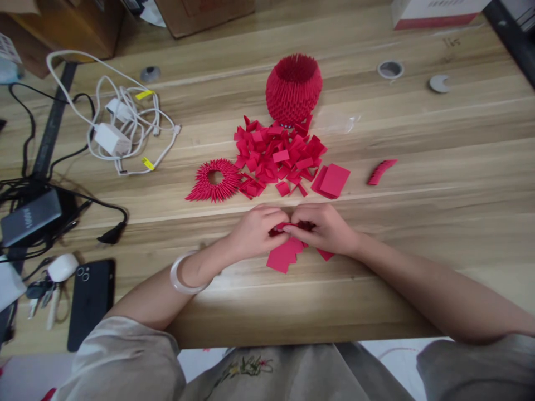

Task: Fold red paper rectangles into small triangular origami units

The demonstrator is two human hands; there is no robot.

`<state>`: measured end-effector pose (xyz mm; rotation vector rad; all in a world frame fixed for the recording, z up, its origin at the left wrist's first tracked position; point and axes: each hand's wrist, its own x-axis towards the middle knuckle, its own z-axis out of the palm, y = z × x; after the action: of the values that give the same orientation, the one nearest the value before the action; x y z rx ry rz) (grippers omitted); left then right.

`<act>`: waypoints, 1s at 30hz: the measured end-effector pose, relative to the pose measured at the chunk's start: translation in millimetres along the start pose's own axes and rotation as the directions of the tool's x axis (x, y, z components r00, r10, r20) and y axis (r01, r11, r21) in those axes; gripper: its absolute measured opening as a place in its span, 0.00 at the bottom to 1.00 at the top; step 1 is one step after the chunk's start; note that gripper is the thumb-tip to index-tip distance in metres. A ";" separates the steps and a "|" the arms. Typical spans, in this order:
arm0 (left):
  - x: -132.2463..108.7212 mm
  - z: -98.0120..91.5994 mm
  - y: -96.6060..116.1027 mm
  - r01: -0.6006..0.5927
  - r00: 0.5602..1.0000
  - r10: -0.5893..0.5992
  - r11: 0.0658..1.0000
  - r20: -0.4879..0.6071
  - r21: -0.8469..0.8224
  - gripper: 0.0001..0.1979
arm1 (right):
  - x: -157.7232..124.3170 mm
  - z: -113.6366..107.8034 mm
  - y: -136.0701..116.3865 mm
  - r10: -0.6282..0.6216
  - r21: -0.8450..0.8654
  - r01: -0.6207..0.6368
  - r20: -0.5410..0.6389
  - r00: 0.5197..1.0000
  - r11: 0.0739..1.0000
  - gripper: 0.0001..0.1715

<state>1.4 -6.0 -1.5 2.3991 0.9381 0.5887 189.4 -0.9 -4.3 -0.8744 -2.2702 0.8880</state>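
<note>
My left hand [257, 231] and my right hand [324, 227] meet at the near middle of the wooden table [376, 289], fingers pinched together on a small red paper piece [285, 227]. Flat red paper slips [284, 256] lie under and just in front of both hands. Beyond them spreads a heap of folded red paper pieces [280, 159], with a small stack of red squares [333, 180] at its right. A spiky red paper ring [215, 179] lies to the left of the heap. A round red paper vase shape [293, 89] stands behind it.
White chargers and cables [121, 125] lie at the back left. A black phone [91, 303], keys with a white fob [58, 270] and a power bank [30, 217] sit at the left edge. A short red strip [381, 171], tape roll [390, 69] and cardboard boxes [200, 14] are farther off.
</note>
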 end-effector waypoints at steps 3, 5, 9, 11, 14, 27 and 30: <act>0.1 -0.2 0.4 0.002 1.000 -0.002 1.000 -0.001 0.003 0.09 | 0.0 -0.2 -0.3 0.003 -0.004 -0.003 0.004 1.000 1.000 0.17; 0.2 -0.5 0.6 0.006 1.000 -0.006 1.000 0.006 0.007 0.09 | 0.3 -0.6 -0.7 0.003 -0.002 -0.003 0.009 1.000 1.000 0.17; 0.3 -0.8 0.8 0.008 1.000 -0.008 1.000 0.014 0.010 0.09 | 0.7 -0.9 -1.6 -0.004 0.001 0.004 -0.010 1.000 1.000 0.17; 0.3 -0.8 0.6 0.007 1.000 -0.007 1.000 0.014 0.006 0.09 | 0.9 -0.9 -1.8 -0.010 0.003 0.010 -0.023 1.000 1.000 0.17; 0.3 -0.6 0.4 0.009 1.000 -0.009 1.000 0.021 -0.002 0.09 | 0.8 -0.9 -1.9 -0.009 0.004 0.009 -0.026 1.000 1.000 0.17; -0.1 -0.3 0.1 0.023 0.999 -0.024 1.000 0.038 0.012 0.07 | 0.5 -1.5 -0.7 -0.001 0.019 0.001 0.012 1.000 1.000 0.16; 0.0 -0.5 0.1 0.021 0.999 -0.021 1.000 0.040 0.010 0.07 | 0.3 -1.2 -0.5 0.000 0.024 -0.001 0.004 1.000 1.000 0.16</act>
<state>1.2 -5.9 -1.1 2.3975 0.9496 0.5275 189.9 -0.5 -3.1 -0.8635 -2.2579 0.9160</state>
